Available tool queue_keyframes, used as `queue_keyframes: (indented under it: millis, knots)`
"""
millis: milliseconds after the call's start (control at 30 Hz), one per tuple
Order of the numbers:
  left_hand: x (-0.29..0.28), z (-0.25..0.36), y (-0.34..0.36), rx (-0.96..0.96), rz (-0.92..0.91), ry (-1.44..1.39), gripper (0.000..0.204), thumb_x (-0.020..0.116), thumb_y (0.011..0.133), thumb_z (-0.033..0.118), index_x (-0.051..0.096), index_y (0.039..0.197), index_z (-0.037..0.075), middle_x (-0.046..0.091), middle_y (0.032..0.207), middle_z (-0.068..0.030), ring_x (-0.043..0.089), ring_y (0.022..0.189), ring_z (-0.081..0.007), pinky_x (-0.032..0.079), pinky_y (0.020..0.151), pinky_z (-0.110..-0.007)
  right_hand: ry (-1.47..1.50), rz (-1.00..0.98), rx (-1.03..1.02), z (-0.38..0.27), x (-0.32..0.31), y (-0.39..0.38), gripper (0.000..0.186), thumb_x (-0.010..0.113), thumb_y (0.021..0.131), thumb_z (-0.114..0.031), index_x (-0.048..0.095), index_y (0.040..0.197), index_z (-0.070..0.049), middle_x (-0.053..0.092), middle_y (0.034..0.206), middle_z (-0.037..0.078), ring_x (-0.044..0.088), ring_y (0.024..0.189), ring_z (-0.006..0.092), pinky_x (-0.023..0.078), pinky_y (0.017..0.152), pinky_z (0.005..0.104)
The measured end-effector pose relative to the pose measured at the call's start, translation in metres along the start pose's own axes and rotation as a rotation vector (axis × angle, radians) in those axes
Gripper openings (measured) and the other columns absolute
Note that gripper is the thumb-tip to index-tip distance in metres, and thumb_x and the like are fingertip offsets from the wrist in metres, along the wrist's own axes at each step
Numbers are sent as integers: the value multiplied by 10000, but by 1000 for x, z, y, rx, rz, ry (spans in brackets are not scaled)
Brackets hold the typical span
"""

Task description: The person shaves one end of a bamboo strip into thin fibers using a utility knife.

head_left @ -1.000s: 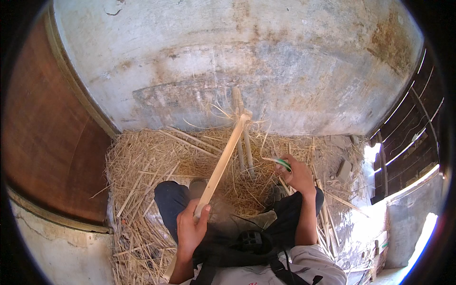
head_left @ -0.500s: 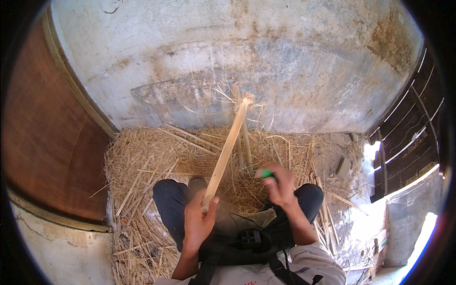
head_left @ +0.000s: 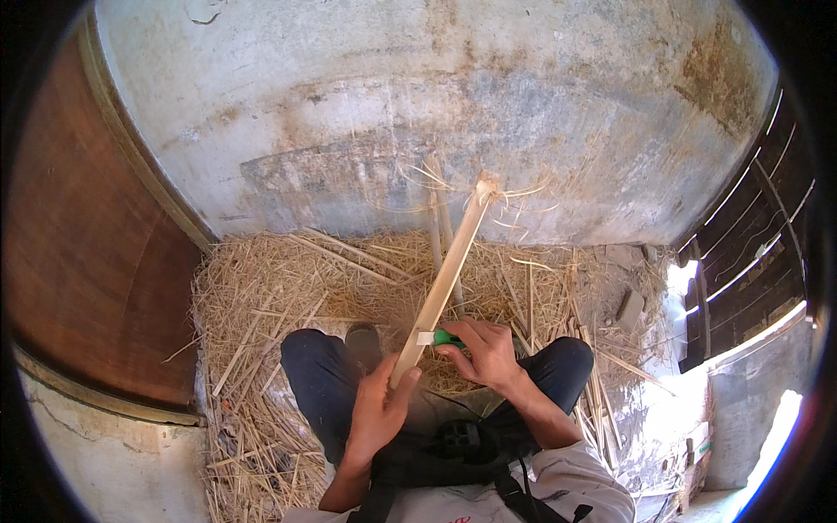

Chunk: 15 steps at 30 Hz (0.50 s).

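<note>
My left hand [head_left: 377, 414] is closed round the lower end of a long, pale bamboo strip [head_left: 452, 261]. The strip slants up and away to the right, with thin curled shavings [head_left: 523, 193] hanging at its far end. In my right hand [head_left: 485, 351] is a knife with a green handle [head_left: 446, 337]. Its short, wide blade [head_left: 425, 338] lies across the strip, just above my left hand. My right fingers wrap the handle and hide part of it.
Straw-like shavings [head_left: 261, 270] and loose strips [head_left: 235, 466] cover the floor around my bent legs. Two poles [head_left: 435, 240] lean against the stained wall [head_left: 349, 113]. A brown door panel [head_left: 105, 235] stands at left; a brick-like block [head_left: 629, 307] lies at right.
My right hand has moved left, bringing the knife from beside the strip onto it. The strip's far end has swung right, and my left hand has shifted slightly right and down.
</note>
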<state>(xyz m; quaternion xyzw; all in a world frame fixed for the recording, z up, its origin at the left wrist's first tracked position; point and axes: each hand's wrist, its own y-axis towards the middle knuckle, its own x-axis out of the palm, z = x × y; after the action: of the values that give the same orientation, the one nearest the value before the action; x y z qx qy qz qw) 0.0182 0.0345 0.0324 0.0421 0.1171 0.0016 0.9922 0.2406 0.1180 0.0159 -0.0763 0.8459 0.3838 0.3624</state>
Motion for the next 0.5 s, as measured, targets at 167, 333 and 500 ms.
queue_keyframes:
  millis: [167,333,500]
  knots:
    - [-3,12,-1,-43,-41,2,243,690,1117,155,732,1307,10,703,852,-40,534,682,-51,435,594,-269,-22,104,-27,4,0,3,313,888,906,-240,751,1121,-59,783,961,113,775,784,328,613,665,411]
    - [-5,9,-4,-57,-43,-5,239,685,1120,165,743,1295,12,675,812,-20,490,640,-50,400,568,-277,-54,101,-38,3,-3,3,329,886,914,-294,753,1113,-68,767,941,76,765,748,290,614,653,403]
    - [-6,5,-6,-60,-52,8,235,687,1118,164,747,1291,15,647,779,-19,454,616,-49,375,553,-287,-61,129,-36,6,-2,4,319,892,909,-297,763,1108,-84,762,929,72,755,729,287,603,635,395]
